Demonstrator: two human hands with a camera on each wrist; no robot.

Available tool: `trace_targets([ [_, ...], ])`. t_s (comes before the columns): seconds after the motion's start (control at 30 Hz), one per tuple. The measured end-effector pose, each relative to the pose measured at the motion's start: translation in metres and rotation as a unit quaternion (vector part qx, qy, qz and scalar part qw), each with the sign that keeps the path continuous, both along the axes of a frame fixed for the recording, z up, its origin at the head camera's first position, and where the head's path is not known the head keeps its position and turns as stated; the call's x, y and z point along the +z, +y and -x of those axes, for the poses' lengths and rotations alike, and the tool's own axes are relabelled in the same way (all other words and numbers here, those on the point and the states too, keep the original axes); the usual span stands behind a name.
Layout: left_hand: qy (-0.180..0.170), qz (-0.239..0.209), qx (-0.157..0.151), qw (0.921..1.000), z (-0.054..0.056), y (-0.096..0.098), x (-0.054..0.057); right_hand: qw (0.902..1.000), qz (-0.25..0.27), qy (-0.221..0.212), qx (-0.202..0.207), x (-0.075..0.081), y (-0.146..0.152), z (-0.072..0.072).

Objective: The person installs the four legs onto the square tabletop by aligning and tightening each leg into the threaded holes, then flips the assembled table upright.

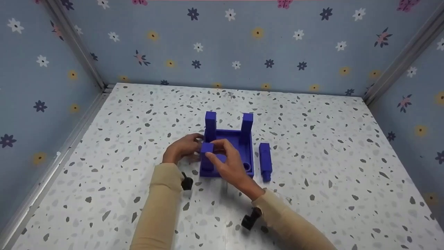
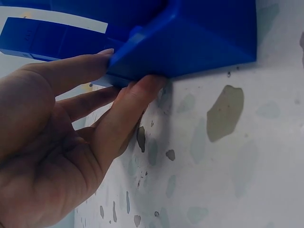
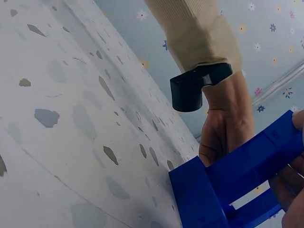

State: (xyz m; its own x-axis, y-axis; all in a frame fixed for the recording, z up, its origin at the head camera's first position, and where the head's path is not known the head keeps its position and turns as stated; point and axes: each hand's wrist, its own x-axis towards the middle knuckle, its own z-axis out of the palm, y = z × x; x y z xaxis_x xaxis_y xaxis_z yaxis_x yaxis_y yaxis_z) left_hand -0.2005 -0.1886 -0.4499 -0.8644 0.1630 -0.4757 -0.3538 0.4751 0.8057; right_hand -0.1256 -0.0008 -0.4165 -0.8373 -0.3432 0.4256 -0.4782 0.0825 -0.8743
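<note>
A blue-purple tray-like base (image 1: 227, 133) lies on the table, with two square legs upright at its far corners, the far-left leg (image 1: 210, 125) and far-right leg (image 1: 247, 124). At the near-left corner stands another square leg (image 1: 207, 148), its top pinched between the thumb and fingers of my right hand (image 1: 230, 163). My left hand (image 1: 185, 146) lies beside the base, its fingertips touching the left outer wall (image 2: 199, 47). In the right wrist view, the pinched leg (image 3: 256, 152) meets the base (image 3: 197, 194). A round socket (image 1: 247, 167) shows in the near-right corner.
A loose leg (image 1: 265, 161) with a narrower peg end lies right of the base. The speckled white table (image 1: 329, 156) is bordered by flower-patterned blue panels (image 1: 242, 45) at the back and sides. Black wrist cameras (image 1: 250, 219) sit on both wrists.
</note>
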Motion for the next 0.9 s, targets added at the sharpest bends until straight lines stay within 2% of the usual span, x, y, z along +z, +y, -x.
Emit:
trace_targets([
  [0.17, 0.007, 0.009, -0.006, 0.9999, 0.001, 0.0, 0.001, 0.9996, 0.001, 0.02, -0.021, 0.0, -0.004, -0.003],
  [0.4, 0.005, -0.005, -0.003, 1.0, 0.002, 0.002, 0.004, 0.9984, 0.001, 0.039, -0.04, -0.001, -0.007, -0.005],
  [0.53, -0.005, -0.01, 0.0, 0.9999, 0.002, 0.003, 0.006, 0.9981, 0.003, 0.045, -0.042, -0.021, -0.006, 0.005],
  [0.63, 0.002, 0.0, -0.005, 1.0, 0.001, 0.003, 0.006, 0.9978, 0.003, 0.047, -0.047, -0.028, -0.007, 0.008],
  [0.83, 0.004, 0.016, -0.008, 0.9998, -0.001, 0.003, 0.005, 0.9968, -0.003, 0.053, -0.059, -0.006, -0.007, -0.006],
  [0.9, 0.001, 0.017, -0.004, 0.9998, -0.001, 0.003, 0.004, 0.9974, -0.002, 0.043, -0.058, -0.004, -0.007, -0.006],
])
